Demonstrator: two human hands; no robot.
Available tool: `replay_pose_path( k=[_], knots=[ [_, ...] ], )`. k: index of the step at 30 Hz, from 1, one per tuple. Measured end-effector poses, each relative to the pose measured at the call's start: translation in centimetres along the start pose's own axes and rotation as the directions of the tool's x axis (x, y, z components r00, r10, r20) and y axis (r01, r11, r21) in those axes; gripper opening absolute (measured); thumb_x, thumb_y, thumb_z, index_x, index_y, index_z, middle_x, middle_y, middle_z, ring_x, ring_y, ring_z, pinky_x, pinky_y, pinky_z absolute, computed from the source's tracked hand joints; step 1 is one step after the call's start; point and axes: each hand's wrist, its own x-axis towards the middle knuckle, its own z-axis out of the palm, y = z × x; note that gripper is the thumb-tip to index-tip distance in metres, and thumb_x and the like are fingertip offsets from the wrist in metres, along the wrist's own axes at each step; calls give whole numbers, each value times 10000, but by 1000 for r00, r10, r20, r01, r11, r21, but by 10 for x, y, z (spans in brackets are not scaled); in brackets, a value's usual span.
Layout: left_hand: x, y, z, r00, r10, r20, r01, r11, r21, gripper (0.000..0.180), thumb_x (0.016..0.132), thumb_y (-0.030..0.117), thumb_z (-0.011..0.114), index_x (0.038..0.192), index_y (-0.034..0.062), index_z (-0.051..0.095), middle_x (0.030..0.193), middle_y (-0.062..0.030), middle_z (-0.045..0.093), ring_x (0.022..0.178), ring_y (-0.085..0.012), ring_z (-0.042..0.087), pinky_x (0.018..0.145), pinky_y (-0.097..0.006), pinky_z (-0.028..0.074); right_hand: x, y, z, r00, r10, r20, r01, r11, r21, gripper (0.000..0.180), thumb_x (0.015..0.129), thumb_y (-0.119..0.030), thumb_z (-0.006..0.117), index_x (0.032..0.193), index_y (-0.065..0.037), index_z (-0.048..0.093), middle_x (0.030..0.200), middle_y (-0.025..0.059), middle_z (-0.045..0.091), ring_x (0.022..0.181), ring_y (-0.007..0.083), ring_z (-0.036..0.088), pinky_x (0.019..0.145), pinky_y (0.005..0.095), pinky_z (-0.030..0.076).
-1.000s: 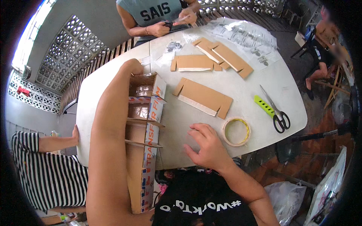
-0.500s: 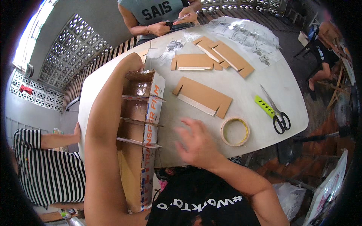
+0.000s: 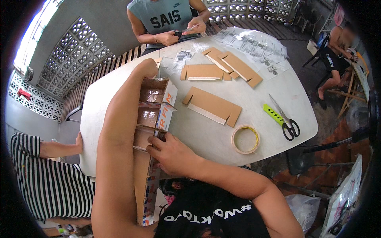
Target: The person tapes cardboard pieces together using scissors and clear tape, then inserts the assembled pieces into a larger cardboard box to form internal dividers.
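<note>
A long, narrow cardboard box (image 3: 145, 178) runs along the table's near left side, its open top toward me. Thin cardboard dividers (image 3: 147, 104) cross it, forming several compartments, and clear tape shines inside the far ones. At the box's far end my left hand (image 3: 148, 68) is closed on the edge, its fingertips hidden. My right hand (image 3: 171, 154) grips the right wall beside a nearer divider, thumb and fingers bent over the rim. My left forearm lies along the box's left side and hides that wall.
Slotted cardboard strips (image 3: 212, 105) with white edges lie on the white table (image 3: 278, 139). Right of them are a tape roll (image 3: 245, 139), a green cutter (image 3: 274, 114) and black-handled scissors (image 3: 291, 129). Plastic sheets (image 3: 254, 43) cover the far edge. A person opposite holds scissors (image 3: 178, 34); another stands left.
My right hand has moved left from over the table onto the box's right wall and closed there. My left hand stays at the far end. The view has shifted slightly.
</note>
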Motion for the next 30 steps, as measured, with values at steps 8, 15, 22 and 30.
replay_pose_path(
  k=[8, 15, 22, 30],
  knots=[
    [-8, 23, -43, 866, -450, 218, 458, 541, -705, 254, 894, 59, 580, 927, -118, 759, 875, -290, 769, 681, -357, 777, 578, -485, 630, -5, -23, 9, 996, 34, 77, -35, 999, 22, 611, 803, -229, 848, 1353, -49, 653, 1439, 163, 556, 1135, 424, 601, 992, 514, 551],
    [-47, 11, -83, 927, -348, -139, 150, 685, -713, 186, 975, 103, 624, 926, -54, 710, 786, -209, 741, 636, -296, 739, 602, -418, 615, -10, -21, 18, 994, 45, 100, -58, 990, 129, 774, 826, -253, 872, 1497, -83, 525, 1613, 200, 427, 1280, 469, 564, 1072, 546, 516],
    [-122, 16, -151, 805, -424, -415, -118, 571, -813, 240, 1039, 171, 674, 934, -41, 629, 824, -141, 686, 669, -222, 709, 629, -389, 569, 15, 2, 4, 991, 63, 119, -77, 991, 114, 676, 872, -227, 847, 1474, -107, 564, 1594, 228, 488, 1276, 459, 618, 1078, 530, 531],
    [-248, 91, -173, 766, -131, -630, -238, 852, -467, 143, 865, 92, 707, 842, -20, 619, 706, -179, 623, 610, -324, 617, 606, -422, 495, 49, 35, -123, 712, 627, -316, -286, 670, 685, 384, 888, -213, 868, 1212, -70, 718, 1220, 152, 744, 1105, 234, 719, 887, 382, 585]
  ],
)
